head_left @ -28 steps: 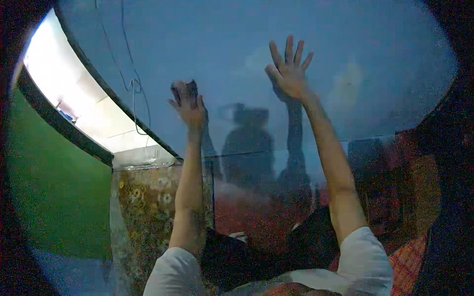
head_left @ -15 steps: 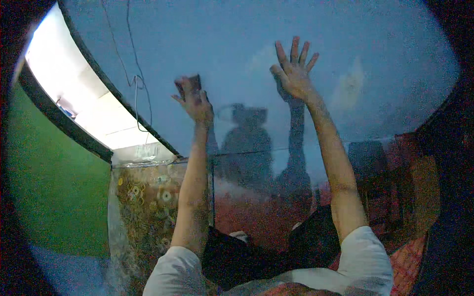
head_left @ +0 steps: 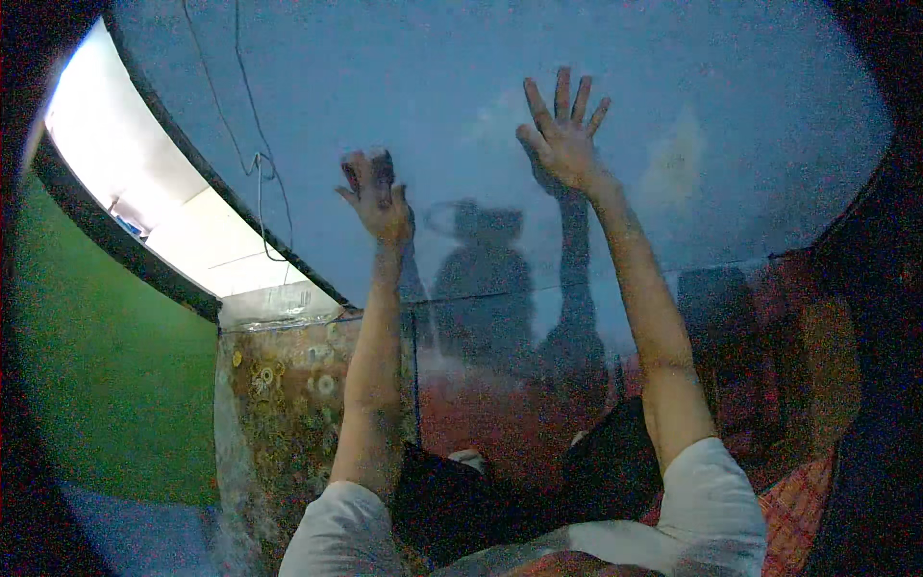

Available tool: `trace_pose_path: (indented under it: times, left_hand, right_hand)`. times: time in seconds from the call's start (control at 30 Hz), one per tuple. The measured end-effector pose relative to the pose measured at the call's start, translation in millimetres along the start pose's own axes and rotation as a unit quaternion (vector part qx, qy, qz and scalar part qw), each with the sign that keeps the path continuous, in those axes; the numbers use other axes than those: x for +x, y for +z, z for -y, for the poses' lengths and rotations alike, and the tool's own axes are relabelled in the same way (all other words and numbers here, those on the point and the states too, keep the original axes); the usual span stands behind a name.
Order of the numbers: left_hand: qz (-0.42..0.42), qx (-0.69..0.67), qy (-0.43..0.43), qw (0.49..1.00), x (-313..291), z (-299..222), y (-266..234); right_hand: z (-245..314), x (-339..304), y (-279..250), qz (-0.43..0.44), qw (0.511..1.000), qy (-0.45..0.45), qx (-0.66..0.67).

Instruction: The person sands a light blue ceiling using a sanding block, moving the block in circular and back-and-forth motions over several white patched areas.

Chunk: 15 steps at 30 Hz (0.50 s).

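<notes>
A blue wall (head_left: pixel 385 67) stands in front of me, and both my arms reach up to it. In my left hand (head_left: pixel 387 219) is a small dark block (head_left: pixel 382 167), pressed against the wall, with the thumb side and little finger spread around it. The dim light does not show what kind of block it is. My right hand (head_left: pixel 569 154) lies on the wall with its fingers fanned out, holding nothing. Below and between the hands falls a dark shadow (head_left: pixel 481 279) of my head and arms.
A bright opening with a dark frame (head_left: pixel 173 288) cuts the wall at the left, with thin cords (head_left: pixel 261 163) hanging beside it. A green surface (head_left: pixel 115 346) lies further left. A patterned panel (head_left: pixel 279 413) stands below, and dark furniture (head_left: pixel 721 317) at the right.
The view has shifted slightly. My left hand with the block was blurred and is now sharper, at almost the same spot. My right hand keeps its place on the wall.
</notes>
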<state>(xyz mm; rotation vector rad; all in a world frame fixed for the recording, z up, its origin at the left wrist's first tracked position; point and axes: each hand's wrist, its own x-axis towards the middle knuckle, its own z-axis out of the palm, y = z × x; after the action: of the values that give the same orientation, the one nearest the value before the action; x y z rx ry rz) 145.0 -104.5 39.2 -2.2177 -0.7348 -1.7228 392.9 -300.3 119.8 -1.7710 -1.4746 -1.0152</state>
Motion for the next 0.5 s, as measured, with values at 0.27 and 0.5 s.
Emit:
trace_pose_path:
  times: [0.27,0.5]
  left_hand:
    - [0.033,-0.006,-0.001,0.999,16.6,-4.5,-5.1]
    - [0.011,-0.037,-0.049,0.998,12.9,-5.9,-7.2]
  right_hand:
    - [-4.1,-2.3,-12.8,0.045,0.999,-0.006,0.003]
    - [-0.4,0.3,-7.9,0.040,0.999,-0.018,0.002]
